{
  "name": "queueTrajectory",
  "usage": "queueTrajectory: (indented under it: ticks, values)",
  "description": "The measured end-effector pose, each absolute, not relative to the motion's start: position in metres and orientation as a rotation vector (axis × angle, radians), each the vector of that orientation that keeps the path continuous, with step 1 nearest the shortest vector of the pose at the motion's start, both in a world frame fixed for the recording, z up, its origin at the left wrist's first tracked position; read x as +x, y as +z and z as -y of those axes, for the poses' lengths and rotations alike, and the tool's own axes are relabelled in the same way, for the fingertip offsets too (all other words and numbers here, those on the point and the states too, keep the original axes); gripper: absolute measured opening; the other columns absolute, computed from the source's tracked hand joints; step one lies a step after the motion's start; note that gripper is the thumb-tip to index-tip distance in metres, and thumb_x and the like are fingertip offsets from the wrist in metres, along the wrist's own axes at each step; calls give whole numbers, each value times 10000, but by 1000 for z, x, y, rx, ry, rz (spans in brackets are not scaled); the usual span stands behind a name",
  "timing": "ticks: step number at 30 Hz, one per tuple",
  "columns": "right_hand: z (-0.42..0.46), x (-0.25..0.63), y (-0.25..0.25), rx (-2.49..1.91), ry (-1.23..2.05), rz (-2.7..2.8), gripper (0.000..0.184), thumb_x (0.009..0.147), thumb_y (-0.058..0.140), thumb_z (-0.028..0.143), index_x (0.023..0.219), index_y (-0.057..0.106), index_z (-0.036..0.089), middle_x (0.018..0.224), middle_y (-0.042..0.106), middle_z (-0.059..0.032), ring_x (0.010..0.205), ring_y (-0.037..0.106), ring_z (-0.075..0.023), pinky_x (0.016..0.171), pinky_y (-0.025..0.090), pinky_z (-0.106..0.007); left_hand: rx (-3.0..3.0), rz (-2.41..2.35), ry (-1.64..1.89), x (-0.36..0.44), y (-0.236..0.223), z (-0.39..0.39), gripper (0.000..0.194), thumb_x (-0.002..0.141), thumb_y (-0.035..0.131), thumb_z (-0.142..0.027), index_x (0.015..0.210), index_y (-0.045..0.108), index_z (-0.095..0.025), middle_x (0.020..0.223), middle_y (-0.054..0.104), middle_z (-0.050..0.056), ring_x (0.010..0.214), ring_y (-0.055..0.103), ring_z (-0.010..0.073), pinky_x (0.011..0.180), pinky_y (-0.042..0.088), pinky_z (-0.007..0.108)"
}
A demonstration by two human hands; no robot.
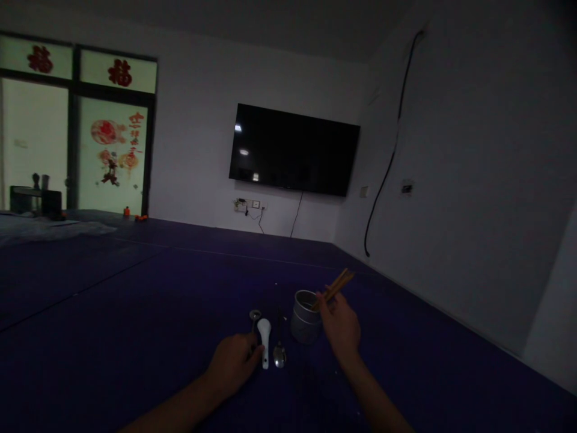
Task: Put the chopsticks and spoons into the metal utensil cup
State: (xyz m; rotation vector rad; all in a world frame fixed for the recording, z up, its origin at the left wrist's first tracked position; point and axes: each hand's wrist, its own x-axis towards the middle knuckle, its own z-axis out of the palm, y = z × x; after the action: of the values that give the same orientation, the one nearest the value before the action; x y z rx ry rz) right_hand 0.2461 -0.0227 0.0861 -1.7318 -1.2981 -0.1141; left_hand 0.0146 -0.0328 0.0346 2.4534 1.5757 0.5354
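Between the fingers of my right hand (343, 329) is a bundle of wooden chopsticks (339, 285), tilted, with the lower ends at the mouth of a grey metal cup (303, 322). The cup stands upright on the purple surface. My left hand (234, 359) is closed around the handle of a small metal spoon (255, 314), whose bowl points away from me. Just right of those fingers lies a white spoon (265, 340), its handle close to my thumb. Another metal spoon (279, 356) lies between the white spoon and the cup, bowl toward me.
The dark purple surface (135, 313) stretches to the walls. A black television (295, 150) hangs at the back, with sockets and cables below. Plastic sheeting (49, 230), a black object (36, 201) and small orange items (127, 211) lie far left, near glass doors (112, 156).
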Motion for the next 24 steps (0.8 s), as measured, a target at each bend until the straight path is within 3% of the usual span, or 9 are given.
queueTrajectory:
  ticks: [6, 10, 14, 17, 22, 24]
  values:
    - [33, 240, 94, -1420, -219, 1071, 731, 841, 476, 539, 1406, 340, 94, 568, 614, 18, 507, 572, -181, 513, 360, -263, 2445, -1586, 535, 14, 36, 34, 285, 910, 356, -340, 891, 605, -203, 905, 714, 59, 830, 662, 197, 672, 422, 268]
    - [38, 239, 94, -1193, -359, 1020, 665, 876, 467, 478, 1396, 355, 79, 525, 568, 49, 443, 520, -131, 496, 377, -230, 2463, -1583, 546, 14, 33, 32, 291, 909, 360, -350, 903, 609, -200, 929, 710, 67, 854, 656, 200, 687, 421, 271]
    - [40, 230, 85, -1046, -573, 1267, 396, 914, 444, 408, 1138, 621, 133, 699, 694, -38, 527, 608, -126, 520, 428, -214, 2455, -1578, 528, 14, 34, 31, 290, 908, 365, -345, 906, 614, -196, 936, 710, 69, 851, 656, 198, 687, 420, 270]
    - [42, 211, 71, -854, -721, 1598, 253, 928, 455, 271, 964, 684, 170, 779, 725, -54, 616, 655, -120, 610, 456, -205, 2433, -1560, 520, 13, 36, 32, 276, 904, 379, -344, 899, 615, -202, 927, 713, 58, 831, 660, 191, 669, 416, 262]
    - [46, 178, 44, -855, -645, 1961, 366, 959, 374, 265, 732, 652, 191, 595, 663, -16, 540, 614, -113, 570, 394, -219, 2425, -1551, 536, 12, 34, 31, 260, 906, 381, -347, 932, 603, -215, 924, 713, 46, 835, 658, 185, 666, 413, 254]
    - [45, 173, 37, -955, -566, 2031, 405, 966, 346, 288, 694, 632, 193, 611, 669, -18, 557, 619, -117, 555, 364, -223, 2426, -1551, 550, 12, 32, 29, 251, 905, 383, -341, 941, 597, -215, 931, 710, 42, 838, 655, 179, 661, 411, 249]
